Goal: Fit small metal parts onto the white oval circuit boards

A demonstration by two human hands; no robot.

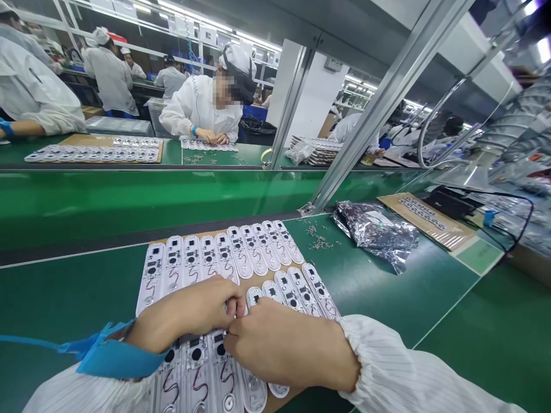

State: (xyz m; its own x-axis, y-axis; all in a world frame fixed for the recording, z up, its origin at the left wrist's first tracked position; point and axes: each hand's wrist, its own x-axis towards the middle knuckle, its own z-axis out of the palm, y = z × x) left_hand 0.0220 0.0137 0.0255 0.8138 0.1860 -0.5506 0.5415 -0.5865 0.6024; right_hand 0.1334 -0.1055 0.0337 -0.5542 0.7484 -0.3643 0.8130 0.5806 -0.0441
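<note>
Rows of long white plastic housings (208,258) with circuit boards and red and black wires lie on a brown board (253,281) on the green table. My left hand (198,307), a blue strap at its wrist, is over the middle of the rows with its fingers curled in. Beside it and touching or nearly touching is my right hand (279,341), also curled, above the front row. Whatever the fingertips hold is hidden behind the knuckles and too small to name.
Small metal parts (321,241) are scattered behind the housings. To their right sit a silvery plastic bag (379,229) and a cardboard sheet (426,221) with more pieces. A metal post (383,109) rises behind. Across the green divider (129,198), a person (210,109) works on similar housings.
</note>
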